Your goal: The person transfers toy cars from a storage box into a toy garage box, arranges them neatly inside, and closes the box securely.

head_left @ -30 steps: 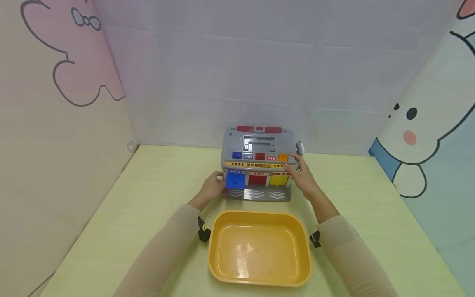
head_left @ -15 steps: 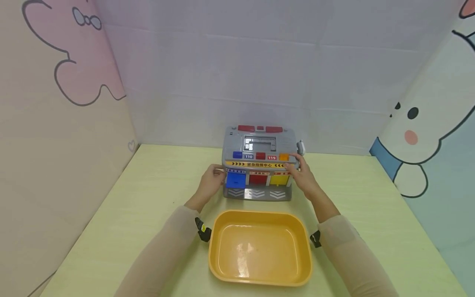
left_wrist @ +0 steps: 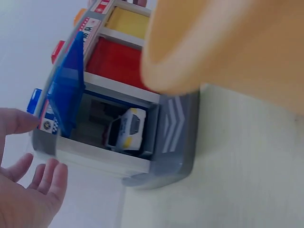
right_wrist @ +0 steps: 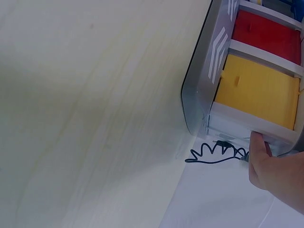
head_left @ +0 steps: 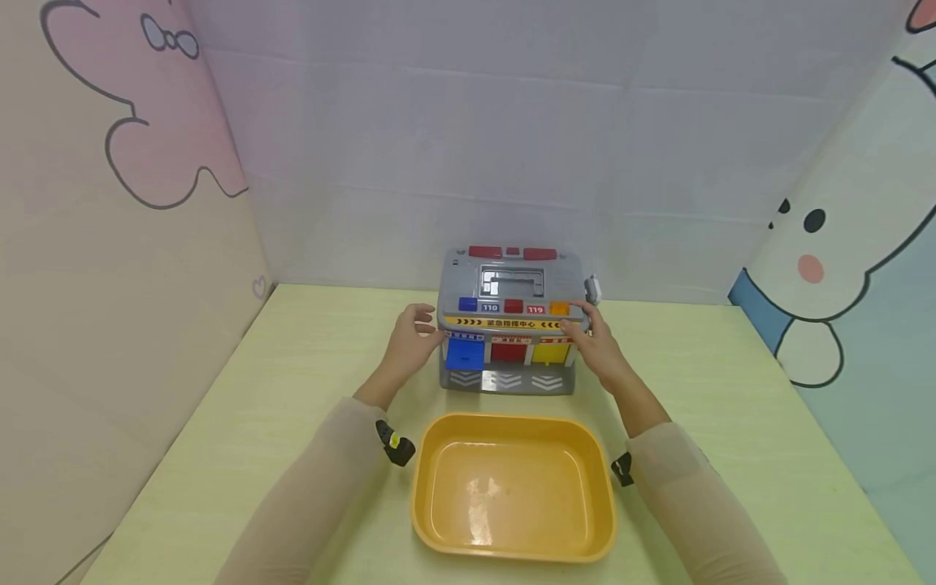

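Observation:
A grey toy emergency-centre garage (head_left: 512,323) stands at the back of the table. Its blue door (left_wrist: 69,90) is swung up, and a small white toy car (left_wrist: 132,129) sits in that bay. The red door (left_wrist: 116,61) and yellow door (right_wrist: 256,90) are down. My left hand (head_left: 411,341) is at the garage's left front corner, fingers spread and loosely bent, one fingertip right at the edge under the roof. My right hand (head_left: 600,353) grips the right end, thumb on the front strip and a finger by the orange button (head_left: 559,309).
A yellow tray (head_left: 512,557) lies between the forearms, in front of the garage; its blurred rim (left_wrist: 180,78) fills part of the left wrist view. A dark coiled cord (right_wrist: 209,154) hangs at the garage's right side. A white cloth wall (head_left: 439,162) rises behind.
My left hand has moved up from the garage's lower left side to its roof corner, and its fingers have spread. The right hand and the garage have stayed in place.

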Action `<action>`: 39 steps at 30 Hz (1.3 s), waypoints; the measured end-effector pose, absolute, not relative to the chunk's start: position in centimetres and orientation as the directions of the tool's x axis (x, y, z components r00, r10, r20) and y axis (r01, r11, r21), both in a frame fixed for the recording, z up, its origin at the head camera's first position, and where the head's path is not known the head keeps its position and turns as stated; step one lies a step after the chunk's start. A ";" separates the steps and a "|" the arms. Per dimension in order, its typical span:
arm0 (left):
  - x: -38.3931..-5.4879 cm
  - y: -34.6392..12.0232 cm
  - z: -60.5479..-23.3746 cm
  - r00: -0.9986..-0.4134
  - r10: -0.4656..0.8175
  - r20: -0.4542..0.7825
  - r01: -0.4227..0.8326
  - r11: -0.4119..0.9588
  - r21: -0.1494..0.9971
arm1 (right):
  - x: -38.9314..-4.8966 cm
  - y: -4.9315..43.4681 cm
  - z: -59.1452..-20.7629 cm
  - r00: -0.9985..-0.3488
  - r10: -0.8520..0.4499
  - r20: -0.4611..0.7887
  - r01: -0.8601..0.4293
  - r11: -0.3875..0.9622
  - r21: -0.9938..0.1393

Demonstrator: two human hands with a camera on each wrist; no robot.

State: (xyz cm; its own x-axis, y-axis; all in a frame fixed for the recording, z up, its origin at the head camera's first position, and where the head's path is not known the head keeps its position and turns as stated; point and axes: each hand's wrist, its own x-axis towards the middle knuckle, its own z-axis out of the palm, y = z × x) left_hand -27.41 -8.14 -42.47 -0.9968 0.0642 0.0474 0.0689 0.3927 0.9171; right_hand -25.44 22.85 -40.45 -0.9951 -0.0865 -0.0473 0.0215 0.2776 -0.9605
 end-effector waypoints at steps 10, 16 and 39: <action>-27.6 -7.1 -40.8 -0.984 0.174 0.034 0.123 0.532 0.838 | -24.3 22.0 -39.0 -0.995 -0.091 -0.047 0.020 0.278 -0.960; -27.9 -6.4 -40.5 -0.980 0.194 0.033 0.148 0.618 0.772 | -24.3 22.0 -38.8 -0.994 -0.090 -0.060 0.031 0.293 -0.956; -28.9 -5.6 -40.9 -0.978 0.204 0.049 0.182 0.704 0.687 | -26.4 23.3 -42.4 -0.997 -0.074 -0.027 0.002 0.317 -0.948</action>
